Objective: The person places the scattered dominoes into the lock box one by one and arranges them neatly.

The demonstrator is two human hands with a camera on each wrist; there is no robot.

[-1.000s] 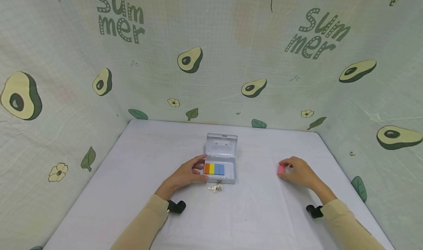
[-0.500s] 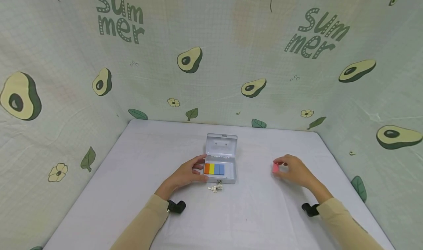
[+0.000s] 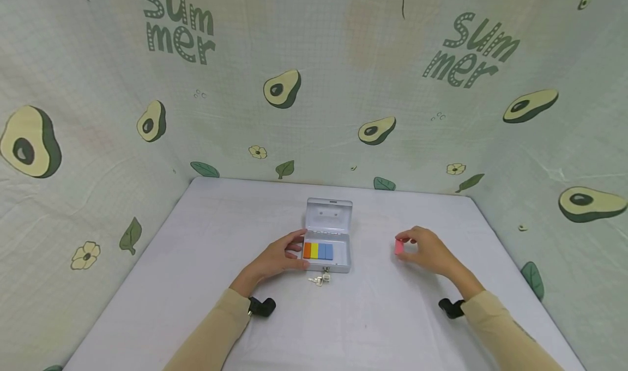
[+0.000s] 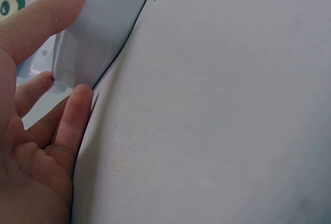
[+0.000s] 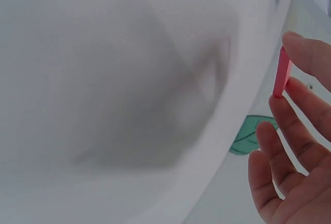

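A small grey metal cash box (image 3: 342,251) with its lid (image 3: 328,215) raised stands mid-table in the head view. Inside, at the left, lie an orange block (image 3: 307,250), a yellow block (image 3: 314,250) and two blue blocks (image 3: 325,251) side by side. My left hand (image 3: 278,257) grips the box's left end, thumb at the front corner and fingers at the side and back; the left wrist view shows this thumb (image 4: 57,12) against the box (image 4: 103,25). To the right, my right hand (image 3: 432,253) pinches a flat pink block (image 5: 282,72) between thumb and fingertips, held upright above the table.
A pair of keys (image 3: 319,280) hangs at the lock on the box's front. White cloth covers the table (image 3: 365,316). Printed cloth walls (image 3: 324,158) stand at the back and on both sides.
My right hand has moved left toward the cash box, carrying the pink block. The left hand, the box and the blocks inside it have stayed in place.
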